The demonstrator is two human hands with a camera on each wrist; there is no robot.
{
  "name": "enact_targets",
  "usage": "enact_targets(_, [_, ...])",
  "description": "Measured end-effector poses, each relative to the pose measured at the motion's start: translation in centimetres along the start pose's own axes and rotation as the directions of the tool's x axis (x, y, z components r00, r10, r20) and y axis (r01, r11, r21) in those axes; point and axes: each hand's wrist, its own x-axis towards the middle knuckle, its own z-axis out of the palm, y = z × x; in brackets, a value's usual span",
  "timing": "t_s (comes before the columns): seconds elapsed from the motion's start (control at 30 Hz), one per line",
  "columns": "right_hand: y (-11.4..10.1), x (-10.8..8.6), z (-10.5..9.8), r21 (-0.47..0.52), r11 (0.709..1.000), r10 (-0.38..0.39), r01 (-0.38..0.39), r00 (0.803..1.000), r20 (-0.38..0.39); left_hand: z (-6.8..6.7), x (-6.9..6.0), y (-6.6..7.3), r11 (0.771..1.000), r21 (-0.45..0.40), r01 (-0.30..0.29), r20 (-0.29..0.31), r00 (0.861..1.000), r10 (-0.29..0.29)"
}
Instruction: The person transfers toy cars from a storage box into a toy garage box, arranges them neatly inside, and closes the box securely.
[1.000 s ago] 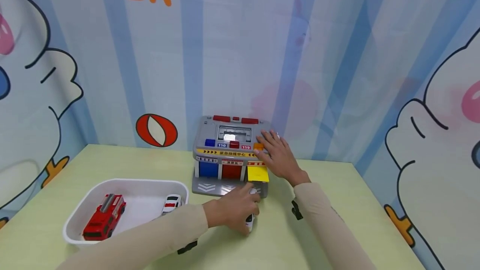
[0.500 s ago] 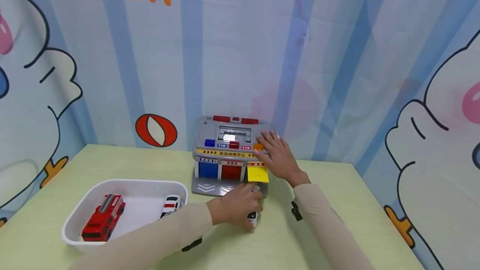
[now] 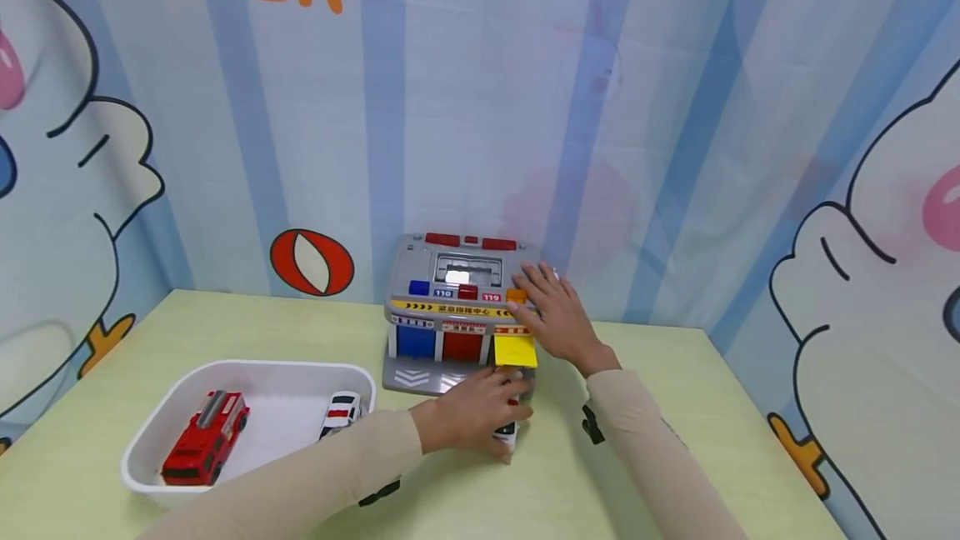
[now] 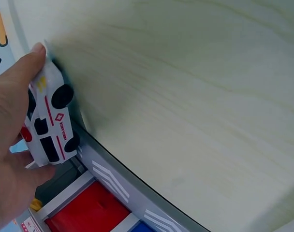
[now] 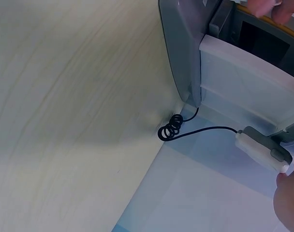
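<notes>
My left hand (image 3: 478, 408) grips a white toy ambulance (image 4: 54, 113) with red stripes, thumb at one end and fingers along its far side. In the head view that hand covers most of the ambulance, which is at the front of the grey ramp (image 3: 412, 378) below a raised yellow door (image 3: 515, 351). My right hand (image 3: 558, 315) rests with extended fingers on the right edge of the toy emergency station's roof (image 3: 420, 261), next to an orange button (image 3: 517, 295). A blue door (image 3: 416, 341) and a red door (image 3: 462, 345) are down.
A white tray (image 3: 135, 473) at the left holds a red toy fire engine (image 3: 206, 438) and a white toy car (image 3: 342, 411). On the station's side hangs a white-and-grey handset (image 5: 263, 149) with a coiled black cord (image 5: 171, 128). A printed curtain (image 3: 480, 107) stands behind the table.
My left hand has moved slightly right and forward with the ambulance, closer in under the yellow door. The right hand stays in place on the roof.
</notes>
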Motion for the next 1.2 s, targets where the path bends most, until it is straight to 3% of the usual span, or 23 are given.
enact_targets(0.27, [0.1, 0.0, 0.1, 0.005, 1.0, -0.003, 0.003, 1.0, -0.009, 0.6, -0.2, 0.3, 0.998, 0.062, 0.023, -0.022, 1.0, -0.022])
enact_targets(0.53, [0.0, 0.0, 0.1, 0.014, 1.0, -0.02, 0.02, 0.999, -0.031, 0.3, -0.4, 0.3, 0.999, -0.003, 0.037, 0.048, 0.998, -0.037])
enact_targets(0.73, [0.0, 0.0, 0.1, 0.015, 1.0, -0.013, 0.014, 1.0, -0.024, 0.6, -0.5, 0.2, 0.999, 0.006, 0.037, 0.047, 0.998, -0.038])
enact_targets(0.9, [0.1, -0.1, 0.1, 0.011, 1.0, -0.002, 0.002, 1.0, -0.013, 1.0, -0.6, 0.0, 0.996, 0.089, 0.008, 0.006, 1.0, -0.008])
enact_targets(1.07, [0.1, -0.1, 0.2, 0.01, 1.0, 0.001, 0.0, 1.0, -0.008, 1.3, -0.4, -0.3, 0.977, 0.215, -0.011, -0.01, 1.0, 0.013])
enact_targets(1.2, [0.0, -0.1, 0.1, 0.014, 1.0, 0.003, -0.003, 1.0, -0.01, 1.3, -0.2, -0.4, 0.963, 0.27, -0.005, -0.006, 1.0, 0.007])
